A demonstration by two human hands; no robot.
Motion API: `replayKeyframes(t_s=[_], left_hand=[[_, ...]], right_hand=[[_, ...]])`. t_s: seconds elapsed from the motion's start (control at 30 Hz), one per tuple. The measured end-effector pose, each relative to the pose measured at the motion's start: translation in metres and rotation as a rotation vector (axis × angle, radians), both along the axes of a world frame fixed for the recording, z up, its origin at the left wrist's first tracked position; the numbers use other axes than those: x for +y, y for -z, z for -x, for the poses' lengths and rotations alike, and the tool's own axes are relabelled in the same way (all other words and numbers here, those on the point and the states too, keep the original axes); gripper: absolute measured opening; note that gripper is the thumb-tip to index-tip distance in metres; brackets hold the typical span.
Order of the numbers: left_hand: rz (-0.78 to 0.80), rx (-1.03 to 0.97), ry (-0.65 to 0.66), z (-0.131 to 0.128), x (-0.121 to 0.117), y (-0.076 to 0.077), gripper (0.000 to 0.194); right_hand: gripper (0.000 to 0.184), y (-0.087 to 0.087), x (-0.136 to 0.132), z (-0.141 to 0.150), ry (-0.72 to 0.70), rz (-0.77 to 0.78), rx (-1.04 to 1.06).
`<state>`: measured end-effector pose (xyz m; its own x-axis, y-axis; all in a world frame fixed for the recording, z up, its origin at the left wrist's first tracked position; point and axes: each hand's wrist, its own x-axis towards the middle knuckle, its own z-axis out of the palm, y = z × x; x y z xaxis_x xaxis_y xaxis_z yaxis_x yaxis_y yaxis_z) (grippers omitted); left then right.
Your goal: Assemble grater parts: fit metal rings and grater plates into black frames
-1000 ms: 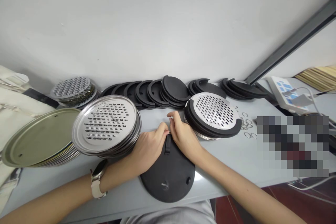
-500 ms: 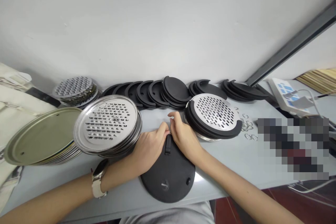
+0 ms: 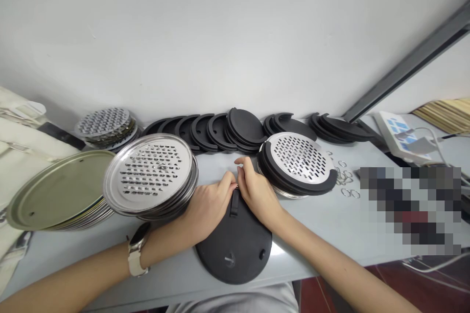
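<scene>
A round black disc (image 3: 235,249) lies on the table in front of me, with a short black strap (image 3: 234,204) at its far edge. At the strap's far end my left hand (image 3: 209,212) pinches with thumb and finger. Facing it, my right hand (image 3: 254,188) is closed at the same spot, with one finger sticking out. A small metal ring (image 3: 237,187) glints between the fingertips, mostly hidden by them. On the right, several loose metal rings (image 3: 345,174) lie on the table.
Left of my hands stands a stack of metal grater discs (image 3: 150,173), beside olive-green plates (image 3: 66,188). To the right, another grater disc (image 3: 301,159) tops a black stack. Black discs (image 3: 246,127) line the wall. A white box (image 3: 394,132) stands at the far right.
Both hands stay at the strap's end with almost no visible movement. The whole view has shifted very slightly.
</scene>
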<state>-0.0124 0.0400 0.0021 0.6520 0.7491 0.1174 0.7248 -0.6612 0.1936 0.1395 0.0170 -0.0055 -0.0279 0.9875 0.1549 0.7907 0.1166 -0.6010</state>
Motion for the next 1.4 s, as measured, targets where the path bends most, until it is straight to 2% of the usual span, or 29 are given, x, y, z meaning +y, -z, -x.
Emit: replayKeyframes(t_s=[0.2, 0.47, 0.87, 1.07, 1.4], left_hand=[[0.010, -0.043, 0.025, 0.0019, -0.0006, 0.0003, 0.021], [0.073, -0.244, 0.055, 0.0044, -0.0018, 0.0018, 0.015], [0.083, -0.245, 0.078, 0.0033, -0.0028, 0.0017, 0.013], [0.028, -0.233, 0.084, 0.0039, -0.0029, 0.0030, 0.014], [0.105, -0.309, 0.081, 0.0040, -0.0012, 0.0048, 0.015]], right_hand=[[0.024, -0.0005, -0.0004, 0.0007, 0.002, -0.016, 0.054], [0.023, -0.0004, -0.0006, 0.0000, -0.006, -0.015, 0.074], [0.020, -0.0006, -0.0012, 0.0006, 0.002, 0.005, 0.084], [0.020, 0.0003, -0.0008, 0.0010, -0.001, 0.016, 0.079], [0.021, 0.0015, -0.0013, -0.0003, -0.007, 0.003, 0.002]])
